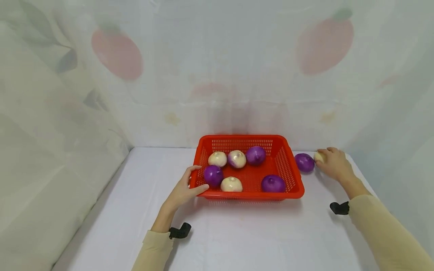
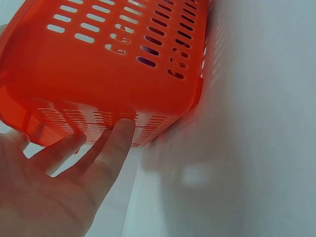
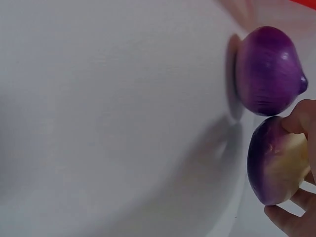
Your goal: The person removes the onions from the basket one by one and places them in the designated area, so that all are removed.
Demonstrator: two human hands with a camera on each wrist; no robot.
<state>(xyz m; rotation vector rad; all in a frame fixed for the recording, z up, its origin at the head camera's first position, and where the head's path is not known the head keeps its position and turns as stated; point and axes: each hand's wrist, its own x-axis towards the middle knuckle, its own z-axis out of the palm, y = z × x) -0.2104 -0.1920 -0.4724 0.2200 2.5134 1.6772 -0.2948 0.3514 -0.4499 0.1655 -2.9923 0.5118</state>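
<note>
A red plastic basket [image 1: 251,195] with slotted walls holds several shiny onions, some purple, like the purple onion [image 1: 273,183] at its front right, and some creamy white. My left hand [image 1: 183,190] grips the basket's left end, thumb over the rim at the front corner. In the left wrist view its fingers [image 2: 111,153] lie along the slotted outer wall. Right of the basket, my right hand [image 1: 335,163] holds a half-purple, half-cream onion [image 3: 271,168] between thumb and fingers. Right beside that one is a purple onion [image 3: 269,71] on the table, its pointed tip showing.
The white-covered table [image 1: 251,233] ends at a pale curtain [image 1: 217,49] with faded fruit prints behind the basket. More pale sheeting [image 1: 51,169] hangs along the left. Black wrist mounts [image 1: 180,230] stick out from both sleeves.
</note>
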